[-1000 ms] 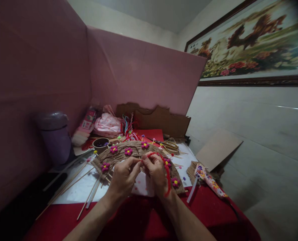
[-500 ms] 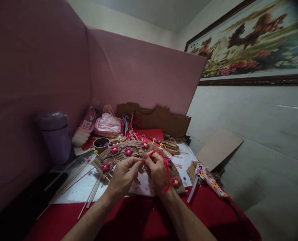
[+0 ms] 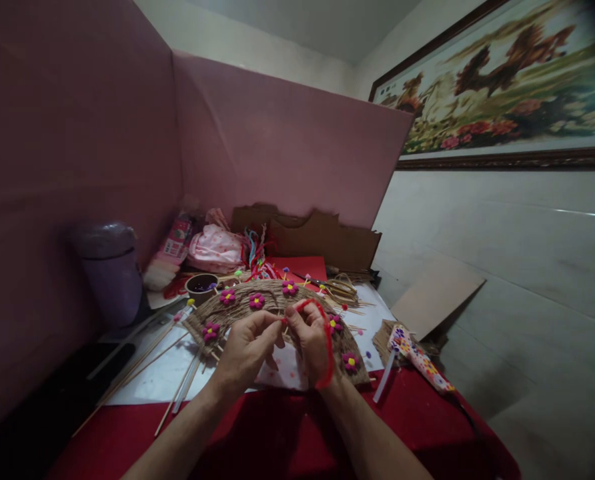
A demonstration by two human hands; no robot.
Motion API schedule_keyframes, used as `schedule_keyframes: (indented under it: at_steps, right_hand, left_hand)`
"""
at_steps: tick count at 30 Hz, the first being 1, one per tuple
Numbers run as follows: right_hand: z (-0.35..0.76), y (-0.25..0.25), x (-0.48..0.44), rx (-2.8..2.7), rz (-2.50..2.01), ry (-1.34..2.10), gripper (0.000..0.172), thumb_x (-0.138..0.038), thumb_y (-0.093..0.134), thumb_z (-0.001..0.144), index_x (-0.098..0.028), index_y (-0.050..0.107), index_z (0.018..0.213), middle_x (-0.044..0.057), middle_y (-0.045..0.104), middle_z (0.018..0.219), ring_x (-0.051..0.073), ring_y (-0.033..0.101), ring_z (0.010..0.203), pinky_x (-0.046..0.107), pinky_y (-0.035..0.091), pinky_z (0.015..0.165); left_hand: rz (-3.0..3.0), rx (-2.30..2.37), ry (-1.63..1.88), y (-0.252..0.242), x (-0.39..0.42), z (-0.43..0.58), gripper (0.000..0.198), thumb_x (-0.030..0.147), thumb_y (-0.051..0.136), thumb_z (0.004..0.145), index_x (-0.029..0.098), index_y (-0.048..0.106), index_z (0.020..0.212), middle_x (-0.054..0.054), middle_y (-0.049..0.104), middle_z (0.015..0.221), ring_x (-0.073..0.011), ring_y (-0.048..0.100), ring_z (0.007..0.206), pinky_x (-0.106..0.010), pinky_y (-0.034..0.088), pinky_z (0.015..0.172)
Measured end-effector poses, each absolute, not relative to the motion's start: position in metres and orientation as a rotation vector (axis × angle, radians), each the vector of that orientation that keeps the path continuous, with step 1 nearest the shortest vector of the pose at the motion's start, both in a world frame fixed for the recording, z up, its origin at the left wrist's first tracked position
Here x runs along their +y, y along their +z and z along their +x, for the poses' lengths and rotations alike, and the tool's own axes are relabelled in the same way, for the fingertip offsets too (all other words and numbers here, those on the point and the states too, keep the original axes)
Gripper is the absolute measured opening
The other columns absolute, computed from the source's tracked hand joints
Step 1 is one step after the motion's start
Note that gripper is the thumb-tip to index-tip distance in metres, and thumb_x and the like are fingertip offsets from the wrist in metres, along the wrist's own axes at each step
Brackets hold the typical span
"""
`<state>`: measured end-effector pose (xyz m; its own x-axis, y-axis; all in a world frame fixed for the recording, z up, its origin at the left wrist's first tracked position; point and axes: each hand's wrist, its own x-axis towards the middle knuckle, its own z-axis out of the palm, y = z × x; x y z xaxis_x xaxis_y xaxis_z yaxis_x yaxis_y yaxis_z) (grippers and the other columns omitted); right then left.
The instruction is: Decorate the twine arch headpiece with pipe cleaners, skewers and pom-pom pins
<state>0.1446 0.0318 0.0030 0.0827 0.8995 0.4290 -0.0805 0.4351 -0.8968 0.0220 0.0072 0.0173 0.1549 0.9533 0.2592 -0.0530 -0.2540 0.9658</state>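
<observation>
From where the head camera looks, call the meeting fingertips the middle of the dial, with twelve pointing away from the person. The left hand (image 3: 250,343) pinches thumb to forefinger on what looks like one end of a red fuzzy strand (image 3: 329,347). The right hand (image 3: 310,337) grips the same strand close by, its fingers curled in; the rest loops over that hand and hangs toward five o'clock by the wrist.

Behind the hands, a twine-covered fan (image 3: 272,293) arcs from nine over twelve to four, dotted with purple flowers (image 3: 257,302). A cup (image 3: 202,297) sits near ten, scissors (image 3: 345,290) at two, and a flower-patterned glue gun (image 3: 422,360) between three and four.

To my eye this is fine bending or twisting at the strand's end. I'd keep the two pinches close, turn in small, even moves, and let the left fingers anchor while the right ones shape. The loose length could snag on the flowers, so I'd hold the work clear of them. Whether anything else lies within the fingertips, I cannot tell.
</observation>
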Motion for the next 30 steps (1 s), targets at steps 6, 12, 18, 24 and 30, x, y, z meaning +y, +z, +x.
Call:
schedule_keyframes:
  at_steps: [6,12,18,24,30]
  right_hand:
    - [0.144,0.009,0.024,-1.344,-0.878,0.842,0.027,-0.038,0.060,0.077,-0.017,0.051,0.062,-0.005,0.045,0.056,0.009,0.038,0.051,0.021,0.033,0.050]
    - [0.139,0.009,0.021,-1.352,-0.874,0.838,0.026,-0.034,0.061,0.075,-0.017,0.049,0.059,-0.005,0.044,0.055,0.009,0.037,0.052,0.022,0.033,0.051]
    - [0.137,-0.002,0.028,-1.312,-0.865,0.918,0.028,-0.034,0.064,0.073,-0.018,0.046,0.058,-0.005,0.043,0.054,0.009,0.039,0.052,0.021,0.033,0.049]
    - [0.136,0.002,0.028,-1.077,-0.675,1.238,0.032,-0.044,0.066,0.072,-0.019,0.047,0.064,-0.008,0.039,0.046,0.006,0.029,0.040,0.020,0.022,0.040]
    - [0.136,0.003,0.026,-1.056,-0.595,1.315,0.031,-0.040,0.069,0.071,-0.019,0.048,0.064,-0.010,0.037,0.045,0.004,0.024,0.039,0.020,0.017,0.040]
  left_hand:
    - [1.554,1.073,1.306,0.013,0.007,0.021,0.025,0.038,0.051,0.081,0.016,0.056,0.069,0.003,0.052,0.055,-0.0085,0.046,0.038,-0.021,0.039,0.038]
    - [2.211,1.365,1.464,0.004,0.007,0.024,0.020,0.019,0.044,0.084,0.017,0.054,0.066,-0.001,0.055,0.060,-0.0135,0.051,0.056,-0.025,0.037,0.055]
    - [2.343,1.460,1.451,0.000,0.007,0.025,0.022,0.017,0.042,0.084,0.018,0.052,0.064,-0.003,0.055,0.061,-0.0162,0.052,0.059,-0.028,0.038,0.059]
    - [1.677,1.079,1.413,0.010,0.004,0.023,0.021,0.033,0.051,0.083,0.016,0.062,0.079,-0.001,0.058,0.063,-0.0119,0.052,0.052,-0.022,0.042,0.046]
    - [1.236,0.924,1.331,0.016,0.009,0.022,0.027,0.038,0.067,0.069,0.011,0.063,0.069,-0.001,0.059,0.055,-0.0070,0.044,0.037,-0.019,0.038,0.032]
